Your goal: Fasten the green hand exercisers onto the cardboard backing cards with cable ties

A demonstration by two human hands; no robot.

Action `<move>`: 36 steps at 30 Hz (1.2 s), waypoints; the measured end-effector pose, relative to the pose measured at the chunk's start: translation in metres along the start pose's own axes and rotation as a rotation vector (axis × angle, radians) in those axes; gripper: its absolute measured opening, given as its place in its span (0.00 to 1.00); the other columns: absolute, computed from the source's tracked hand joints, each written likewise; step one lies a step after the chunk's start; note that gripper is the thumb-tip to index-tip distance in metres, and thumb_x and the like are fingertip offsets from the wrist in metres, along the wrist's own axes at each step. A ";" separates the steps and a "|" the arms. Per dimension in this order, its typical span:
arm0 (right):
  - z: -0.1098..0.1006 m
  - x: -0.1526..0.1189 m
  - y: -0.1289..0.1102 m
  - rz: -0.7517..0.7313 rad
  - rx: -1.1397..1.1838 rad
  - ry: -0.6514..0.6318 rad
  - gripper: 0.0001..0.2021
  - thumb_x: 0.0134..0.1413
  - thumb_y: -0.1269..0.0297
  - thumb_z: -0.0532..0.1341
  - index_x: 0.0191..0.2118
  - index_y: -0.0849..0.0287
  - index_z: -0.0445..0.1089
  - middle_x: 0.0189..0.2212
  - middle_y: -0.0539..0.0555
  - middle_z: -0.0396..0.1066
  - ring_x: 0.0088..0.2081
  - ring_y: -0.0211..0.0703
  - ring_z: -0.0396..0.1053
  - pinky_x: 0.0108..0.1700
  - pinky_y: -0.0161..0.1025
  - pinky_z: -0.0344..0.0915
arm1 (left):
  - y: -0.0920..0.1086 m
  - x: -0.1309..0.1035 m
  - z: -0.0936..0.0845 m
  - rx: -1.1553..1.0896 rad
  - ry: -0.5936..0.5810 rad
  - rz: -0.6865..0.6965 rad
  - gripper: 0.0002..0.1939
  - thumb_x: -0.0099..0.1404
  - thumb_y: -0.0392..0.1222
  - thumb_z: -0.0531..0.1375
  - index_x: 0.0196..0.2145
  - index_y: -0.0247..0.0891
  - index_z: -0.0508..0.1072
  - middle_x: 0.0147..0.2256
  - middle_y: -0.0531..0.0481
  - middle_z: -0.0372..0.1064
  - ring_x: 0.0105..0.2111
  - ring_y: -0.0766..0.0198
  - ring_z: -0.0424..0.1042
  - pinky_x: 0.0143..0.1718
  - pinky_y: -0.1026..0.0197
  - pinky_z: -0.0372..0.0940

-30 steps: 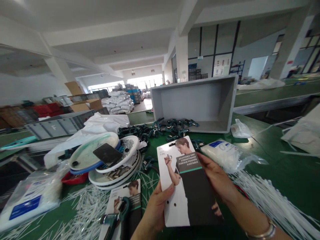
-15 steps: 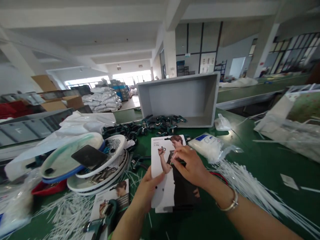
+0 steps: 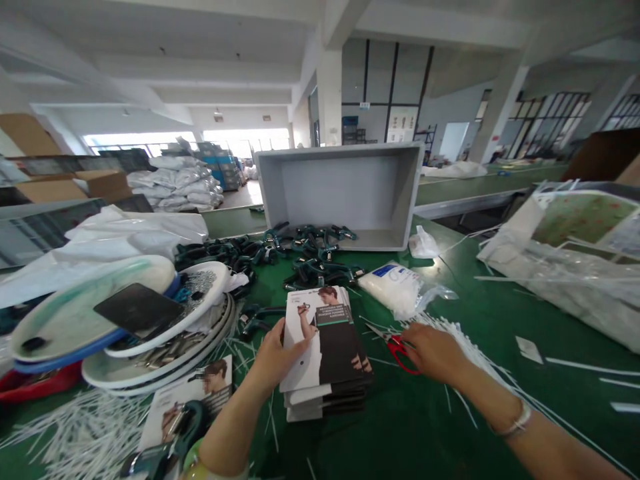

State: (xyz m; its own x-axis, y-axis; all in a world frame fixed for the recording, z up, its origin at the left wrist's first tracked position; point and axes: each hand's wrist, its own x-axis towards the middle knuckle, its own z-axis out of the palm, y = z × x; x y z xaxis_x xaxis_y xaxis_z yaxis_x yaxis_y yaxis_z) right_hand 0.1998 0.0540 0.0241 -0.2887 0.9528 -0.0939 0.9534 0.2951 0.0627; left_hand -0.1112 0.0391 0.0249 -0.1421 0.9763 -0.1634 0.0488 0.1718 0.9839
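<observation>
A stack of printed packaging cards (image 3: 345,363) lies in front of me. My left hand (image 3: 280,357) is closed on its left edge, thumb on top and fingers along the side. To the right, my right hand (image 3: 435,353) has its fingers curled at the handle of red-handled scissors (image 3: 406,362), whose blades point left toward the stack. Beyond the cards lie dark green hand grip exercisers (image 3: 320,273). One more hand grip (image 3: 187,433) rests on a separate card (image 3: 155,410) beside my left forearm.
A grey crate (image 3: 345,193) lies on its side at the back, open toward me. Round trays (image 3: 95,373) with small metal parts are piled at left. White plastic ties (image 3: 85,433) spread at lower left. A bag of white material (image 3: 395,287) lies right of centre.
My right hand has left the cards and moved right to the scissors. The cards my left hand held raised now lie flat on the stack. The view has shifted right.
</observation>
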 end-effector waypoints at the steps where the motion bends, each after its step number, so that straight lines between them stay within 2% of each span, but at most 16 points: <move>1: 0.000 0.002 0.008 0.079 -0.012 -0.014 0.12 0.53 0.67 0.53 0.39 0.60 0.72 0.40 0.61 0.70 0.43 0.52 0.68 0.40 0.44 0.63 | -0.001 -0.002 -0.001 0.036 -0.006 -0.002 0.30 0.42 0.43 0.68 0.45 0.37 0.69 0.40 0.44 0.73 0.38 0.54 0.72 0.35 0.60 0.66; 3: -0.001 0.004 0.025 0.185 -0.023 -0.048 0.12 0.50 0.63 0.56 0.36 0.63 0.72 0.38 0.65 0.71 0.41 0.57 0.69 0.38 0.47 0.63 | -0.005 -0.008 -0.004 0.078 -0.001 -0.025 0.32 0.43 0.45 0.68 0.47 0.37 0.68 0.41 0.43 0.72 0.37 0.54 0.72 0.34 0.60 0.66; 5: 0.001 0.004 0.036 0.221 -0.018 -0.075 0.12 0.47 0.63 0.59 0.35 0.65 0.73 0.37 0.67 0.71 0.40 0.59 0.69 0.37 0.48 0.63 | -0.008 -0.014 -0.005 0.097 0.037 -0.040 0.34 0.43 0.46 0.68 0.49 0.36 0.67 0.43 0.42 0.71 0.36 0.54 0.72 0.33 0.60 0.66; 8: 0.006 0.001 0.039 0.248 0.015 -0.067 0.11 0.51 0.66 0.55 0.34 0.64 0.73 0.37 0.65 0.72 0.40 0.55 0.70 0.36 0.44 0.62 | -0.009 -0.020 -0.003 0.094 0.052 -0.019 0.36 0.43 0.47 0.67 0.50 0.36 0.65 0.43 0.42 0.70 0.34 0.55 0.72 0.32 0.59 0.66; 11: 0.007 -0.001 0.042 0.258 0.074 -0.042 0.15 0.56 0.62 0.50 0.32 0.60 0.73 0.34 0.60 0.73 0.37 0.48 0.71 0.34 0.39 0.61 | -0.010 -0.022 -0.003 0.083 0.043 -0.017 0.35 0.43 0.49 0.67 0.49 0.36 0.65 0.43 0.42 0.69 0.32 0.57 0.72 0.31 0.60 0.66; 17: -0.001 -0.006 0.068 0.306 0.380 0.069 0.18 0.55 0.56 0.49 0.30 0.57 0.74 0.30 0.53 0.75 0.34 0.44 0.70 0.33 0.35 0.60 | -0.013 -0.024 -0.013 -0.017 0.014 -0.033 0.35 0.43 0.49 0.68 0.48 0.36 0.66 0.45 0.43 0.68 0.33 0.60 0.71 0.32 0.62 0.66; 21: 0.002 -0.004 0.062 0.320 0.355 0.036 0.16 0.52 0.55 0.52 0.29 0.58 0.74 0.30 0.55 0.74 0.33 0.46 0.70 0.32 0.36 0.59 | -0.015 -0.029 -0.013 -0.003 0.000 -0.055 0.39 0.43 0.48 0.68 0.51 0.36 0.62 0.44 0.42 0.67 0.30 0.60 0.71 0.30 0.61 0.66; 25: 0.011 0.005 0.045 0.372 0.260 0.018 0.10 0.46 0.64 0.56 0.24 0.62 0.72 0.29 0.61 0.73 0.33 0.51 0.69 0.31 0.40 0.58 | -0.018 -0.033 -0.011 -0.032 0.052 -0.037 0.39 0.42 0.49 0.68 0.51 0.37 0.62 0.42 0.44 0.68 0.27 0.63 0.70 0.27 0.63 0.64; 27: 0.012 0.007 0.044 0.386 0.291 0.034 0.10 0.46 0.67 0.54 0.22 0.61 0.71 0.27 0.60 0.73 0.31 0.48 0.69 0.31 0.39 0.58 | -0.020 -0.034 -0.013 -0.020 0.046 -0.041 0.39 0.42 0.50 0.68 0.51 0.36 0.62 0.42 0.43 0.68 0.27 0.64 0.70 0.27 0.64 0.63; 30: 0.009 0.004 0.051 0.390 0.357 0.067 0.12 0.48 0.65 0.53 0.23 0.60 0.71 0.26 0.55 0.72 0.30 0.43 0.69 0.30 0.36 0.58 | -0.024 -0.035 -0.018 -0.010 -0.012 -0.045 0.39 0.44 0.50 0.67 0.52 0.34 0.61 0.45 0.41 0.66 0.28 0.63 0.70 0.29 0.63 0.63; 33: 0.003 -0.005 0.055 0.418 0.588 0.115 0.13 0.50 0.60 0.52 0.26 0.60 0.70 0.24 0.53 0.71 0.25 0.38 0.66 0.25 0.32 0.56 | -0.026 -0.034 -0.021 0.004 -0.038 -0.045 0.39 0.45 0.51 0.66 0.52 0.34 0.60 0.44 0.42 0.66 0.28 0.63 0.70 0.30 0.63 0.63; 36: -0.002 -0.012 0.044 0.425 1.164 0.130 0.12 0.46 0.55 0.58 0.28 0.61 0.68 0.19 0.49 0.65 0.17 0.30 0.55 0.17 0.28 0.45 | -0.027 -0.031 -0.020 0.049 -0.052 -0.045 0.38 0.46 0.51 0.65 0.52 0.35 0.60 0.42 0.44 0.66 0.27 0.65 0.70 0.28 0.63 0.62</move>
State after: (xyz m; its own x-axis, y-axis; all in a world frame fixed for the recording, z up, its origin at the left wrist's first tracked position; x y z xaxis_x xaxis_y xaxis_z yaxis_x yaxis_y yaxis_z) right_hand 0.2451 0.0561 0.0304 0.1184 0.9767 -0.1787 0.4649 -0.2136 -0.8592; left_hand -0.1282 0.0011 0.0048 -0.0942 0.9726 -0.2125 0.0922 0.2211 0.9709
